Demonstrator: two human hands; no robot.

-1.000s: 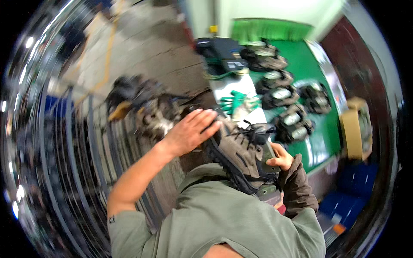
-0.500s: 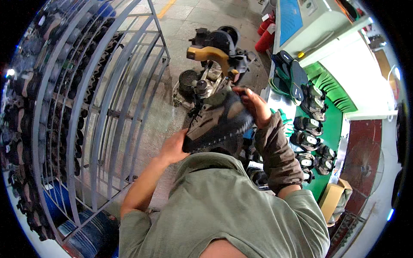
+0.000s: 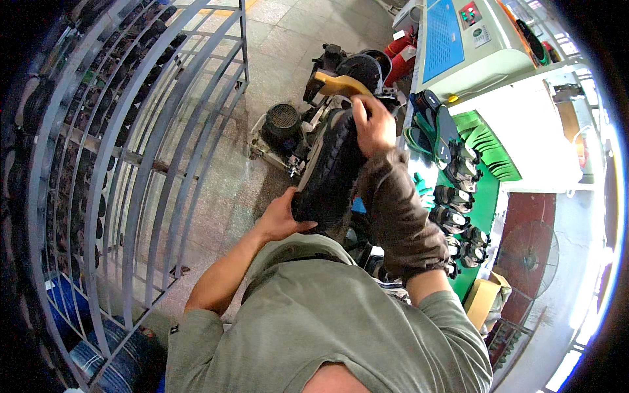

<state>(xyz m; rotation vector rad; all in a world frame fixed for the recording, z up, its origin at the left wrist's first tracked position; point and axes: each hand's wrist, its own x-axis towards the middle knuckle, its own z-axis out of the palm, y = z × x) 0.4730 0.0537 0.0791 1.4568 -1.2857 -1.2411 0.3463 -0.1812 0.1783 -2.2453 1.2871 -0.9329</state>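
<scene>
A dark shoe (image 3: pixel 325 173) is held in front of me, tilted so its black treaded sole shows. My left hand (image 3: pixel 283 217) grips its near end, thumb lying along the sole's edge. At the far end, my right hand (image 3: pixel 375 126) is closed with bent fingers on the shoe's right side; its fingertips are partly hidden. Just beyond the shoe stands a floor machine (image 3: pixel 357 69) with a yellow curved guard (image 3: pixel 341 84). Its round dark motor (image 3: pixel 284 120) is left of the shoe. My right forearm wears a brown sleeve cover (image 3: pixel 403 216).
A grey metal rack (image 3: pixel 134 160) with many shoes runs along the left, blue drums (image 3: pixel 108 357) below it. On the right, a green-topped bench (image 3: pixel 483 216) carries several shoes, dark insoles (image 3: pixel 438 121) and green gloves (image 3: pixel 422 190). Red fire extinguishers (image 3: pixel 401 56) stand beyond the machine.
The shoe has turned from showing its laced side to showing its sole, its far end now pointing away from me. My right hand has moved up and slightly left with it.
</scene>
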